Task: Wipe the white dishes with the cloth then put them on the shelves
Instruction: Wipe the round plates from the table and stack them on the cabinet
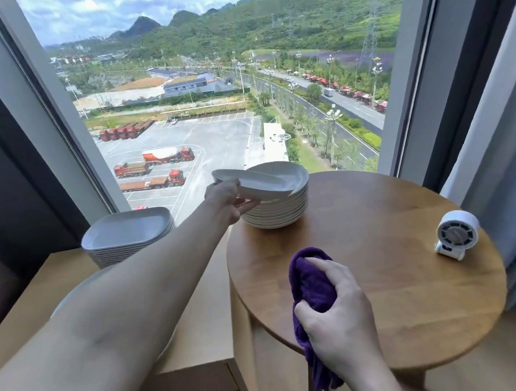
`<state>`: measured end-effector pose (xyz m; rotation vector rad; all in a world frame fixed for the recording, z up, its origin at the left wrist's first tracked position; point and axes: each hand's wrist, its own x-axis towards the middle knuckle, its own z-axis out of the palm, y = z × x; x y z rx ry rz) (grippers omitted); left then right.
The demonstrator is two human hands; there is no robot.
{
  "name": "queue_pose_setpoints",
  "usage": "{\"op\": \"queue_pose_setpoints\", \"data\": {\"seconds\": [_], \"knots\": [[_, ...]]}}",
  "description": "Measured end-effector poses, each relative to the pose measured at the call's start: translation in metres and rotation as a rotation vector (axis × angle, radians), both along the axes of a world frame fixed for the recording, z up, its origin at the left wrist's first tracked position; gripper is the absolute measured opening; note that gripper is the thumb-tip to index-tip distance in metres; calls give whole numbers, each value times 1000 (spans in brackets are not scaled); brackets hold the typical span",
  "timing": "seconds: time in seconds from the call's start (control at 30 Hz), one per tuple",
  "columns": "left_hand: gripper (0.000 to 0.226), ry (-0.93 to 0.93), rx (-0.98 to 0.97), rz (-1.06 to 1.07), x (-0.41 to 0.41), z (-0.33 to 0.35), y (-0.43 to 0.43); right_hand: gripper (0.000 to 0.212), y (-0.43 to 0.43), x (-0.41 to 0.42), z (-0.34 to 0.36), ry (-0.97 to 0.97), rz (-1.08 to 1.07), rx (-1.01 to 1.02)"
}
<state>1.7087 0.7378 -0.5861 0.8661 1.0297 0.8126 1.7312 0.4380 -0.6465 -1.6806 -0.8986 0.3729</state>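
While my left hand (225, 198) pinches the top white ceramic dish (253, 180) by its rim over the stack (277, 212) on the round wooden table (387, 278), my right hand (339, 317) grips the purple cloth (310, 284); likely brittle and slick, so support underneath.

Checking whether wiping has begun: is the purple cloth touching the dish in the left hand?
No, the right hand grips the purple cloth on the table, apart from the dish the left hand holds.

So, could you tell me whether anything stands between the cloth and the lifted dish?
Nothing visible does: only wooden tabletop lies between the purple cloth in the right hand and the dish the left hand grips.
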Motion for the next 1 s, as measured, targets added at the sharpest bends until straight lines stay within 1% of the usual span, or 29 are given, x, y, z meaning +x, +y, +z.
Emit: {"op": "queue_pose_setpoints", "data": {"seconds": [0.13, 0.27, 0.37, 0.47, 0.6, 0.7, 0.8, 0.9, 1.0], "knots": [[53, -126, 31, -26, -43, 9, -27, 62, -3, -4, 5, -11, -19, 41], [63, -111, 106, -85, -118, 15, -68, 64, -7, -14, 16, 1, -16, 73], [63, -108, 98, -79, -185, 9, -106, 64, -12, -30, 27, -34, 29, 56], [61, -138, 67, -75, -251, -9, -150, 66, -21, -57, 38, -111, 91, 53], [55, -134, 50, -106, -327, -36, -210, 68, -39, -110, 41, -179, 229, 62], [50, -133, 74, -138, -368, -56, -243, 64, -52, -152, 31, -228, 346, 16], [54, -106, 84, -169, -393, -75, -263, 67, -55, -183, 14, -302, 436, -77], [60, -87, 79, -180, -409, -91, -274, 69, -53, -202, -10, -358, 460, -175], [63, -45, 100, -246, -417, -100, -281, 69, -52, -213, -32, -401, 465, -262]]}}
